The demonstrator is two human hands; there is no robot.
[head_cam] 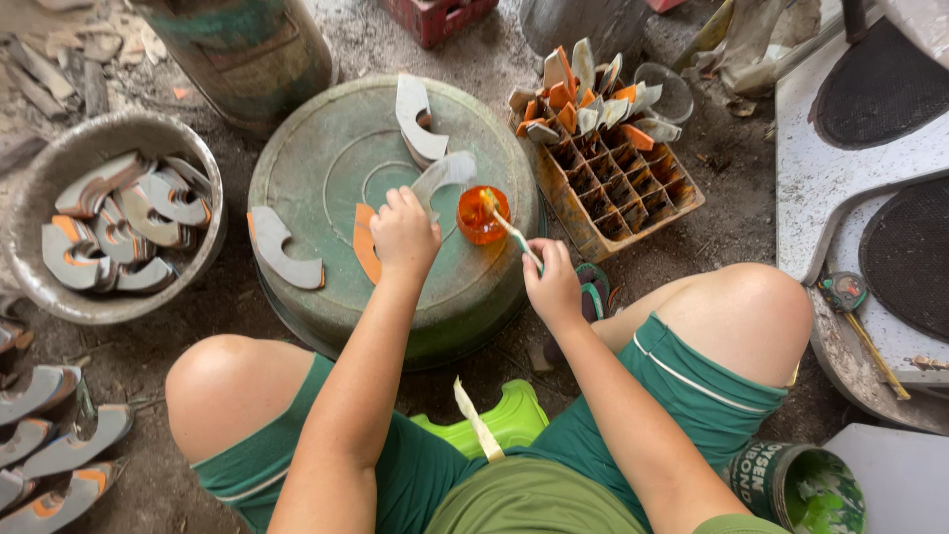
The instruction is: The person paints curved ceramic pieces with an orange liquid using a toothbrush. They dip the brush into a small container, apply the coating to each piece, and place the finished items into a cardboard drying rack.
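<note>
My left hand [402,232] grips a curved grey shoe-sole piece [447,173] with an orange underside, holding it on top of an upturned round green basin [326,158]. My right hand [552,284] holds a thin brush [512,229] whose tip dips into a small orange bowl of glue [481,215] standing on the basin. Two more grey sole pieces lie on the basin, one [278,249] at the left and one [418,121] at the back.
A metal bowl [30,188] of similar pieces sits at left. A divided crate [633,193] with more pieces stands behind right. Loose soles [49,435] lie at lower left. A green can [806,487] rests by my right knee, a white machine base [820,168] at right.
</note>
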